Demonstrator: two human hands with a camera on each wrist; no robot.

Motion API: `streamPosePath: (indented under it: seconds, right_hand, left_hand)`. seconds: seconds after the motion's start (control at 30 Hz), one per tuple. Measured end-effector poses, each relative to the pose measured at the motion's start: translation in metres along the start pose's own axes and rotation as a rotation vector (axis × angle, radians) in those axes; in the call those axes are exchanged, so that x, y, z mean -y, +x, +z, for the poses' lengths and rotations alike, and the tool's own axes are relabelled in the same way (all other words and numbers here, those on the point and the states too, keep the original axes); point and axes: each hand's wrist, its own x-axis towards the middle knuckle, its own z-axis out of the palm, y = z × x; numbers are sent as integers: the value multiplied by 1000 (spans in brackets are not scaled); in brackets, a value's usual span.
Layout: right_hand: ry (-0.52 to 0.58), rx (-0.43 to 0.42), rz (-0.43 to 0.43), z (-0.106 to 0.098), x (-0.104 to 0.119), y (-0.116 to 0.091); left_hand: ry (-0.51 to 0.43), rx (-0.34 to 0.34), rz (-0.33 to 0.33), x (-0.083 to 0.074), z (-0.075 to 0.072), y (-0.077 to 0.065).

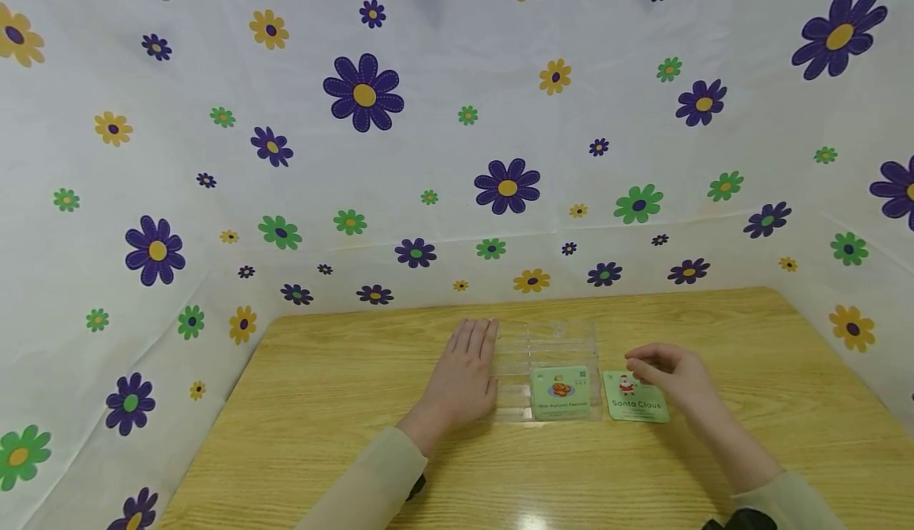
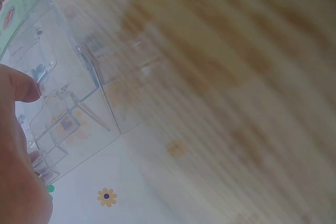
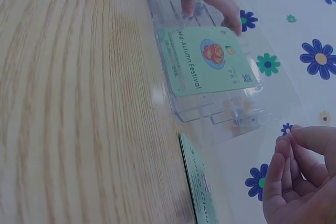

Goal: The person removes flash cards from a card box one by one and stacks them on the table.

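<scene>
A clear plastic compartment box [image 1: 562, 344] lies on the table. My left hand [image 1: 464, 375] grips its left side, the thumb at a divider edge and the fingers reaching the far edge. On the box's right front part lies a green Mid-Autumn Festival card [image 1: 560, 405] with a picture of food on a plate. Just right of the box, a green Santa Claus card [image 1: 638, 405] lies on the table. Above that card hovers my right hand [image 1: 677, 375]; its thumb and index fingertips meet in the right wrist view, with no object visible between them.
The wood-grain table [image 1: 321, 435] extends to both sides of the box. White cloth [image 1: 443, 62] printed with purple, green and yellow flowers hangs behind it and along both sides.
</scene>
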Motion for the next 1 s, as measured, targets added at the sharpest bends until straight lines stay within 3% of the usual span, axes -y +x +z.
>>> streamPosePath:
  seconds: [0.5,1.0]
  right_hand:
    - [75,58,-11,10,1,-2]
    - [62,68,-6,20,7,-5]
  left_hand:
    - [3,-10,5,1,2,0]
    - [14,-21,8,0,1,-1]
